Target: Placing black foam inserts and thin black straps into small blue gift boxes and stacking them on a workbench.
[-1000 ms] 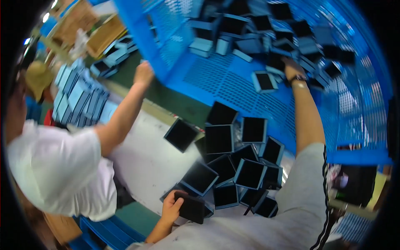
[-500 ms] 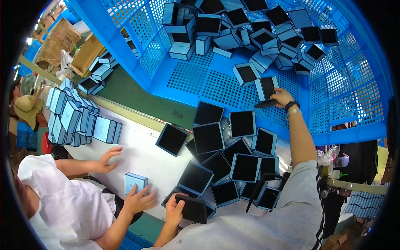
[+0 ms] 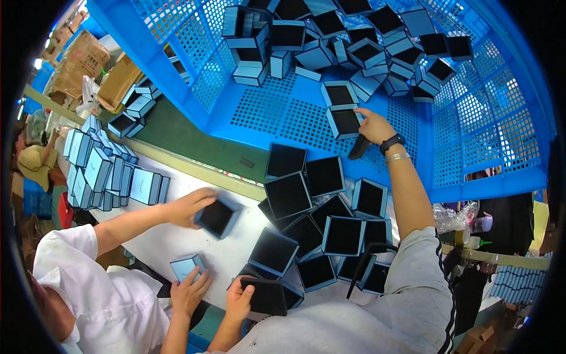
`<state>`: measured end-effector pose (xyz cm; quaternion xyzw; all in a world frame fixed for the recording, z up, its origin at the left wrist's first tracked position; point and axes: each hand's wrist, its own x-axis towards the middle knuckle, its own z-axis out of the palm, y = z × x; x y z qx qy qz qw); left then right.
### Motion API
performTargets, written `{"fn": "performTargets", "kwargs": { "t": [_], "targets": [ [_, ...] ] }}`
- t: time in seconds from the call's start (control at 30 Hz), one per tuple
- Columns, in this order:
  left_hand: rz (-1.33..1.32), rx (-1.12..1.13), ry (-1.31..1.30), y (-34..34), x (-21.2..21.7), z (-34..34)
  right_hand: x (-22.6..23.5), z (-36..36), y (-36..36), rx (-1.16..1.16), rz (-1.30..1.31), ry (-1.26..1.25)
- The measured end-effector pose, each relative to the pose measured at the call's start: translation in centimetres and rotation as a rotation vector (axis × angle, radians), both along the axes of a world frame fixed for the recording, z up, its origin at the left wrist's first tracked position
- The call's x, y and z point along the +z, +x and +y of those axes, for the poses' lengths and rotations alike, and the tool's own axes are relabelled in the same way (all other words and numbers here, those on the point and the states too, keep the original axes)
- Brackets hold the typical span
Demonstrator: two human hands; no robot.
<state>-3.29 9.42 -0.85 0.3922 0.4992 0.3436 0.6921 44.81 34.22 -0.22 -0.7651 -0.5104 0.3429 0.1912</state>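
Observation:
My left hand point(image 3: 237, 301) is closed on a flat black pad point(image 3: 266, 297) near the bottom middle. My right hand point(image 3: 377, 128) reaches into the big blue plastic crate point(image 3: 224, 127). Its fingers touch a light-blue box point(image 3: 344, 123) with a black inside, and a dark pad point(image 3: 358, 147) hangs from its grip. Another light-blue box point(image 3: 339, 93) lies just beyond. A pile of open light-blue boxes with black insides point(image 3: 343, 236) covers the white table point(image 3: 236, 231) between my arms.
A person in white sits at the left, one hand point(image 3: 191, 207) on a blurred dark box point(image 3: 218, 217), the other point(image 3: 190, 290) on a light-blue box point(image 3: 187, 266). Stacked light-blue boxes point(image 3: 97, 168) stand beyond. Many boxes point(image 3: 354, 50) fill the crate's far side.
My right hand has moved left with the box and dark pad, now lined up against the other box. The person beside me has taken a box from the pile's left edge. My left hand barely moved.

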Motion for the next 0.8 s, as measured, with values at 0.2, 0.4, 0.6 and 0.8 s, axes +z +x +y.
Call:
{"fn": "performTargets", "kwargs": {
  "t": [0.2,0.4,0.6,0.8],
  "targets": [
    [0.074,0.148,0.011,-2.1,0.5,-1.0,-1.7,6.6,-0.2,0.362,-0.776,0.154],
    [0.049,0.078,-0.032,-0.2,1.3,-2.0,-6.0,8.3,-2.0,0.212,-0.827,-0.2],
    [0.072,0.131,-0.036,-1.4,3.6,-2.4,3.5,-3.5,-1.6,0.341,-0.86,0.126],
    [0.162,0.263,0.063,-3.6,3.3,-4.7,14.5,-31.0,-5.2,0.26,-0.441,0.019]
  ]
}}
